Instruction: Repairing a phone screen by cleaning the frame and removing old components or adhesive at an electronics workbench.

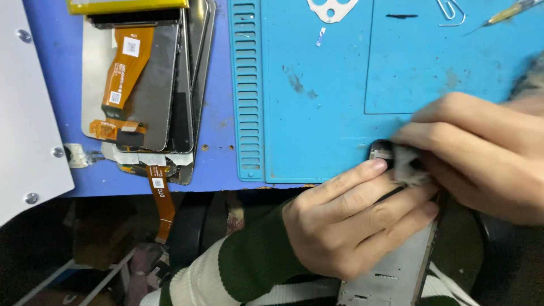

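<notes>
My left hand grips a phone frame, a grey metal chassis with a dark rim that hangs over the table's near edge. Its upper corner rests on the light-blue work mat. My right hand comes in from the right and presses a small pale wad, cloth or tissue, against that upper end of the frame. Fingers of both hands hide most of the frame's top part.
A stack of phone screens with orange flex cables lies on the darker blue table at left. A white panel fills the far left. On the mat's far edge lie a white cutout piece, a paper clip and a thin tool.
</notes>
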